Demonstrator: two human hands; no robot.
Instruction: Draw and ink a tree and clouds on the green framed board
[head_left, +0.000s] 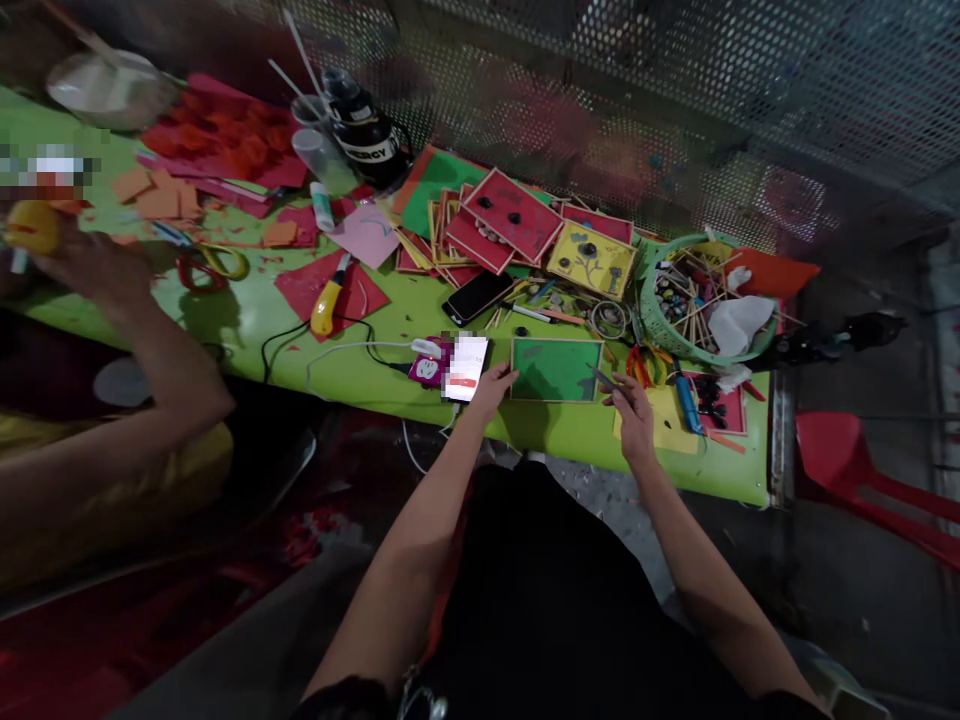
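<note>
In front of me a green framed card [556, 370], edged with thin light sticks, lies near the table's front edge. My left hand [493, 388] pinches its left edge between thumb and fingers. In my right hand [634, 408], at the card's right side, is a slim dark pen-like tool [604, 377], its tip pointing left over the card's right edge. What kind of tool it is cannot be made out exactly. Just left of my left hand is a lit phone [466, 368], beside a purple power socket [427, 368].
Behind the card are a dark phone [477, 297] and a pile of framed cards [514, 218]. A green basket [652, 305] of sticks stands right, near scissors [649, 366] and a blue glue gun [686, 402]. Left lies a yellow cutter [325, 308]; a co-worker's hand [94, 265] is farther left.
</note>
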